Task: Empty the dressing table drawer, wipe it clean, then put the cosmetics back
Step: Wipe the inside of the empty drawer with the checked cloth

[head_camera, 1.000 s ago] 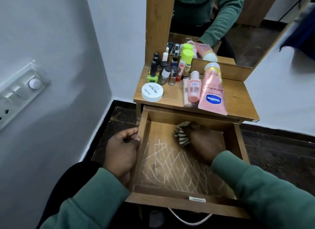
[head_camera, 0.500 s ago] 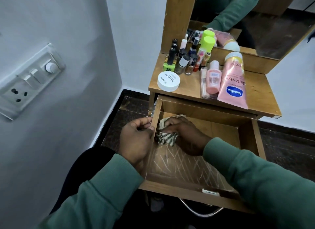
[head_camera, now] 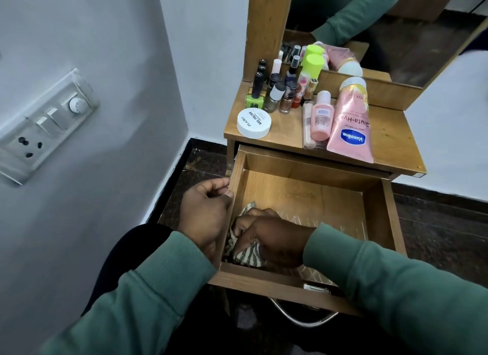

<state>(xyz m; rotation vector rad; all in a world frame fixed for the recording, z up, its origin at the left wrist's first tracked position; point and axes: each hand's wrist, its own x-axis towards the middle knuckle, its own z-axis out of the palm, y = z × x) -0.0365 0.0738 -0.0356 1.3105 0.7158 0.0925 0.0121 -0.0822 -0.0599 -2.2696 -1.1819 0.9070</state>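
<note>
Right hand (head_camera: 274, 238), fingers curled, grips a cloth (head_camera: 249, 255) in the drawer's (head_camera: 303, 196) near-left corner; left hand (head_camera: 207, 214) fingers curl round its left wall

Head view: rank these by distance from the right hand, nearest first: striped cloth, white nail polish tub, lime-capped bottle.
1. striped cloth, gripped in the right hand at the drawer front left.
2. white tub, on the tabletop front left.
3. lime-capped bottle, at the back by the mirror.
</note>
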